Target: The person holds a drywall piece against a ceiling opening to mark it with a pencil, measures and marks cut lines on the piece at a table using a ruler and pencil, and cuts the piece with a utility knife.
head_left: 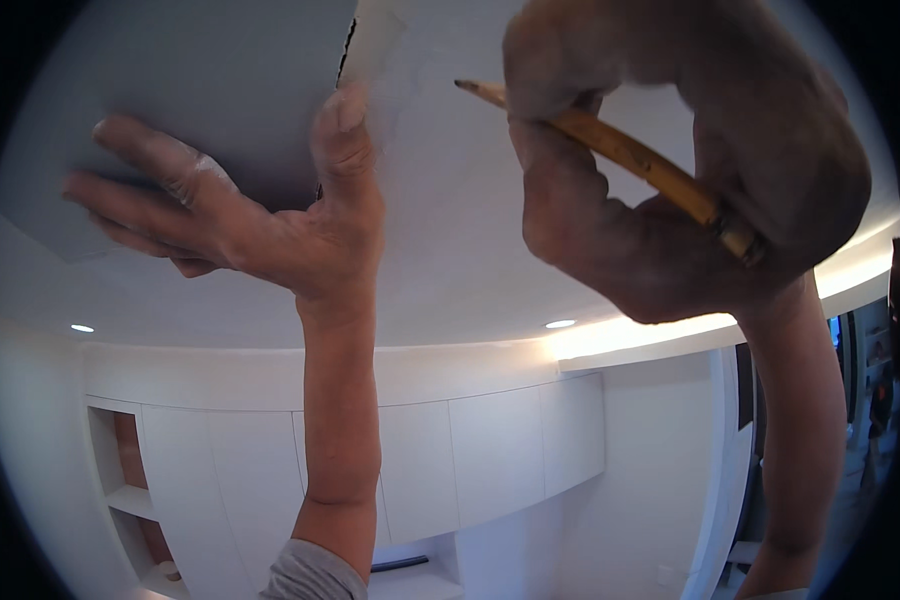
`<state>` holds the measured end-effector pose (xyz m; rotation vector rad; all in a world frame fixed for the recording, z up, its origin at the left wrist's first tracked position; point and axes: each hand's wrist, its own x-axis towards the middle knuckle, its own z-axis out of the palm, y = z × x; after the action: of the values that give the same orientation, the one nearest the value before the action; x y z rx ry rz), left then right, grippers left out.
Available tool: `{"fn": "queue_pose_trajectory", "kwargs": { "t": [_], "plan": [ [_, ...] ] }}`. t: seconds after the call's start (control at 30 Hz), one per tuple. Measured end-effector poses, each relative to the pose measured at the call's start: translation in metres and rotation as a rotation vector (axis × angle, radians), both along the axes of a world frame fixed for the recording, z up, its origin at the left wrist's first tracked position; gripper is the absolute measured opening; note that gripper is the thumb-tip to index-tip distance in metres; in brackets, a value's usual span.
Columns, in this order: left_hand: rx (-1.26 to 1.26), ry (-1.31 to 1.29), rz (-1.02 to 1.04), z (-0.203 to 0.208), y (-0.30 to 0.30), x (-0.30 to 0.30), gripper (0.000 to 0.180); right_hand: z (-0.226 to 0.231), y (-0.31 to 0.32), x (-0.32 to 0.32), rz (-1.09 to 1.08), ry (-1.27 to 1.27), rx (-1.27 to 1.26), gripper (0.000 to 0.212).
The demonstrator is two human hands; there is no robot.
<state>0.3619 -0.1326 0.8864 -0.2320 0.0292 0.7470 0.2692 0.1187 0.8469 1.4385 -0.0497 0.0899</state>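
Head view | pencil [630, 157] overhead, pinched in the curled right hand [775, 130], which hides some ceiling [440, 260] | left hand [260, 218] spread beneath a grey panel [210, 70], forearm upright, thumb by the ragged edge, contact I can't judge | white cabinets [500, 450] beyond

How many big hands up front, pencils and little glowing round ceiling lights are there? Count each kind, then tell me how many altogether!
Left hand and right hand: 2
Pencil: 1
Left ceiling light and right ceiling light: 2
Total: 5
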Motion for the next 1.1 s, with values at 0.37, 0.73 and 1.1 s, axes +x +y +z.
{"fn": "queue_pose_trajectory", "kwargs": {
  "t": [0.37,0.73,1.1],
  "plan": [
    [-0.006,-0.081,0.000,0.000,-0.001,0.002,0.108,0.017,0.026,0.029,-0.162,0.077,-0.135,0.018],
    [-0.300,0.170,0.056,0.036,-0.002,0.019,0.105,0.025,0.053,0.056,-0.331,0.202,-0.134,0.020],
    [-0.243,-0.011,-0.122,0.016,0.004,0.001,0.100,0.006,0.075,0.110,-0.591,0.265,-0.158,0.025]
  ]
}}
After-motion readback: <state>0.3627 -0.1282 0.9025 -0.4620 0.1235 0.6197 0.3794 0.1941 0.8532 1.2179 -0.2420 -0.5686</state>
